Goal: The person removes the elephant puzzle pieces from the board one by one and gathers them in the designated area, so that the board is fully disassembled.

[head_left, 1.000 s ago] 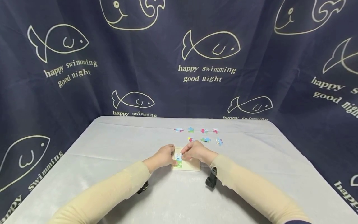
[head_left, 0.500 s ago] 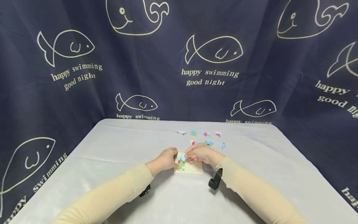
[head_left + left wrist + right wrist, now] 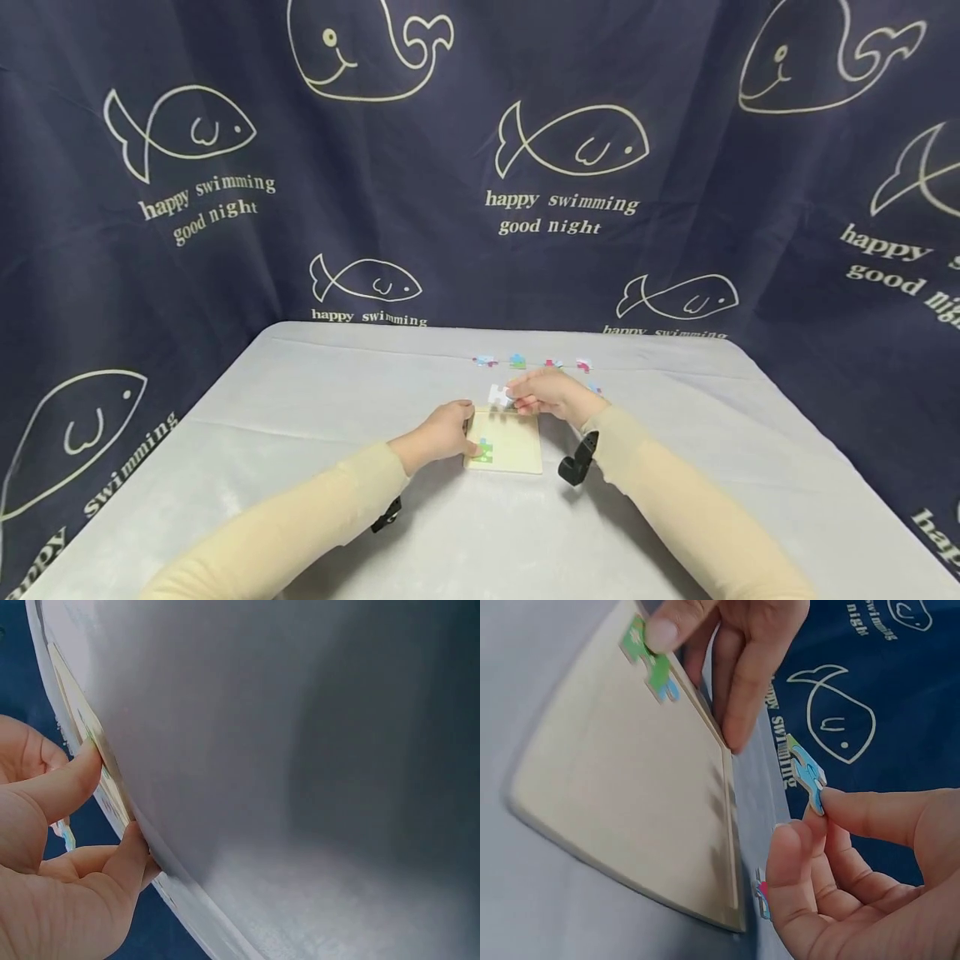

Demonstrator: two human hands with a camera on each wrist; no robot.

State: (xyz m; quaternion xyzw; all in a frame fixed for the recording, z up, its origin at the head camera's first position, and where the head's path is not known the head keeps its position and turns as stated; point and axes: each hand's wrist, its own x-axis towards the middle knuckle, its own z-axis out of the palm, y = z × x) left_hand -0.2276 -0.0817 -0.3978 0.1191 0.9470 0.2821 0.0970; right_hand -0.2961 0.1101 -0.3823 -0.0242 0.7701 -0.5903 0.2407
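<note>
My left hand (image 3: 446,429) grips the left edge of a pale wooden puzzle board (image 3: 517,442). Its thumb lies over a green puzzle piece (image 3: 649,656) at the board's near left corner; the other fingers hold the outer side. Above the board's far edge, my right hand (image 3: 555,394) pinches a puzzle piece (image 3: 498,395) between thumb and fingers. That piece looks whitish in the head view, while the right wrist view shows blue with a bit of green and tilts it off the board. The left wrist view has the board (image 3: 90,727) edge-on.
Several loose puzzle pieces lie beyond the board, among them a blue-green one (image 3: 517,362) and a pink-white one (image 3: 583,364). My right hand hides part of the nearer row. A grey cloth (image 3: 337,383) covers the table, with a dark blue fish-print curtain (image 3: 450,275) behind.
My right hand has lifted the pinched piece off the board's left part and moved it up toward the far edge. My left hand keeps its grip. The head view has shifted slightly.
</note>
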